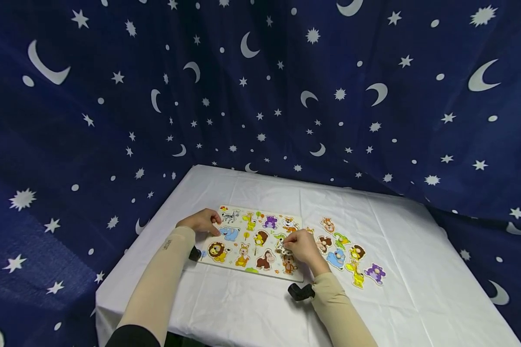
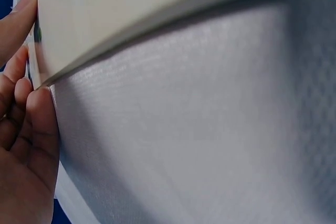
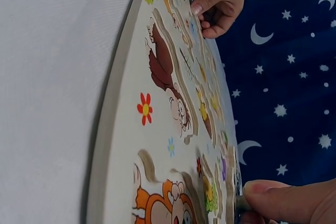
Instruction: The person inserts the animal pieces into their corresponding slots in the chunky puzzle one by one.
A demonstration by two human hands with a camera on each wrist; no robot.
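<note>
A wooden animal puzzle board (image 1: 249, 246) lies flat on the white-covered table. At its left edge, my left hand (image 1: 203, 221) grips the board, with the thumb on top and the fingers curled against the side in the left wrist view. My right hand (image 1: 305, 246) pinches a black-and-white puzzle piece (image 1: 281, 246) by its small knob over the right part of the board. In the right wrist view, this piece (image 3: 231, 184) is seen nearly edge-on, close over the board, and its picture is mostly hidden. Recesses with animal pictures, such as a monkey (image 3: 168, 203), show nearby.
Several loose animal pieces lie right of the board, among them a blue elephant (image 1: 336, 259), a yellow giraffe (image 1: 355, 274) and a purple hippo (image 1: 375, 273). A white cloth (image 1: 243, 308) covers the table. Behind hangs a dark blue curtain (image 1: 226, 111) with moons and stars.
</note>
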